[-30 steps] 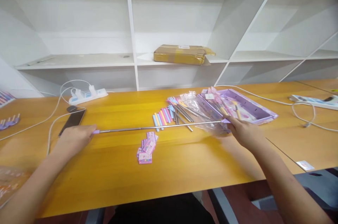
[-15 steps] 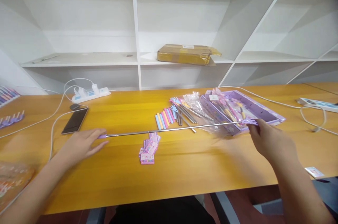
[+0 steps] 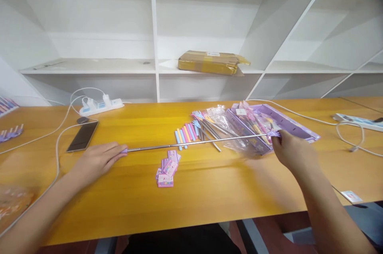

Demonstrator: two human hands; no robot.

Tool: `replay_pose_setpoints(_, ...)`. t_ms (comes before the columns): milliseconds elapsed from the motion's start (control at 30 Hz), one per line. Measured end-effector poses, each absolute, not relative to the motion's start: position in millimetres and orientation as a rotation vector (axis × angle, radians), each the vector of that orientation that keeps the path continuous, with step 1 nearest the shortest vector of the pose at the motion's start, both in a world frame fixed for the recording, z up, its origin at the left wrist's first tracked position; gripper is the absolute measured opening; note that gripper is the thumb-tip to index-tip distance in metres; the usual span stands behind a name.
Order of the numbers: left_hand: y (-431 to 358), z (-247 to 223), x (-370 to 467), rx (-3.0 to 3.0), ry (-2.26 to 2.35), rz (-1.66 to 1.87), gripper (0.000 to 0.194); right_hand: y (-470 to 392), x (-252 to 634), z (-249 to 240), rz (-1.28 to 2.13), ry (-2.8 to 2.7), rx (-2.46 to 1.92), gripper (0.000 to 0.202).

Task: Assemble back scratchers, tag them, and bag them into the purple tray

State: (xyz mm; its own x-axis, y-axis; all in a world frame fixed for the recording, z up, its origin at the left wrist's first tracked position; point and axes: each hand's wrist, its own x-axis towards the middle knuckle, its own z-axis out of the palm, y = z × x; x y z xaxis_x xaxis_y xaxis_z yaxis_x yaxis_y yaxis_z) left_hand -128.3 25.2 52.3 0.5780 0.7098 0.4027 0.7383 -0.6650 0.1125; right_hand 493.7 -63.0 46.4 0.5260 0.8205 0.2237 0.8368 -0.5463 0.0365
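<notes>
A telescopic back scratcher (image 3: 197, 142) with a thin metal rod stretches level between my hands, above the table. My left hand (image 3: 100, 160) is closed round its purple handle, and only the handle's tip shows. At the other end my right hand (image 3: 295, 151) grips the purple hand-shaped head (image 3: 273, 133), whose fingers stick out to the left of mine. Behind the rod lie several coloured handle tubes (image 3: 185, 134) in a row and a pile of metal rods with small plastic hands (image 3: 198, 116). Overlapping pink and purple cards (image 3: 167, 170) lie in front of it.
A purple box (image 3: 287, 122) holding wrapped scratchers stands at the right, with clear plastic bags (image 3: 220, 116) beside it. At the left are a phone (image 3: 83, 137), a power strip (image 3: 101, 107) and loose white cables. A taped carton (image 3: 209, 62) sits on the shelf.
My hands have come slightly closer together, and the stretch of rod between them looks shorter. The fingers of my left hand, apart before, are now closed round the handle.
</notes>
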Motion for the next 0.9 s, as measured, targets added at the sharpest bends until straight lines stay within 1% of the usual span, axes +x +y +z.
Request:
replay_pose_setpoints(100, 27, 62, -102, -2.761, -1.263, -0.646, 0.041, -37, 469, 63, -0.390, -1.492, -2.648, 0.037)
replay_pose_setpoints(200, 32, 69, -57, -2.785, -1.244, -0.621, 0.047, -13, 408, 70, -0.510, -1.612, -2.537, 0.034)
replay_pose_setpoints(267, 35, 69, -24, -2.794, -1.236, -0.645, 0.048, -3, 353, 65, -0.530, -1.757, -2.445, 0.028)
replay_pose_setpoints(333, 39, 65, 1, -2.838, -1.222, -0.649, 0.048, 3, 306, 57, -0.498, -2.034, -2.258, 0.024)
replay_pose_setpoints(433, 45, 52, 15, -2.930, -1.307, -0.692, 0.044, 13, 276, 46, -0.504, -2.280, -1.996, 0.026)
replay_pose_setpoints(500, 53, 39, 13, -3.022, -1.404, -0.763, 0.042, 23, 287, 42, -0.459, -2.387, -1.886, 0.030)
replay_pose_setpoints(533, 56, 31, 10, -3.062, -1.463, -0.826, 0.040, 29, 298, 41, -0.434, -2.382, -1.902, 0.033)
replay_pose_setpoints(600, 63, 14, 6, -3.125, -1.590, -0.982, 0.037, 40, 324, 38, -0.399, -2.236, -2.089, 0.039)
replay_pose_setpoints(700, 68, -11, 4, -3.281, -1.630, -1.154, 0.037, 53, 364, 30, -0.412, -1.934, -2.383, 0.038)
replay_pose_setpoints(767, 68, -21, 5, -3.380, -1.623, -1.208, 0.036, 56, 388, 22, -0.428, -1.811, -2.463, 0.038)
replay_pose_setpoints(900, 68, -29, 8, -3.446, -1.680, -1.256, 0.028, 60, 424, 4, -0.372, -1.633, -2.592, 0.043)
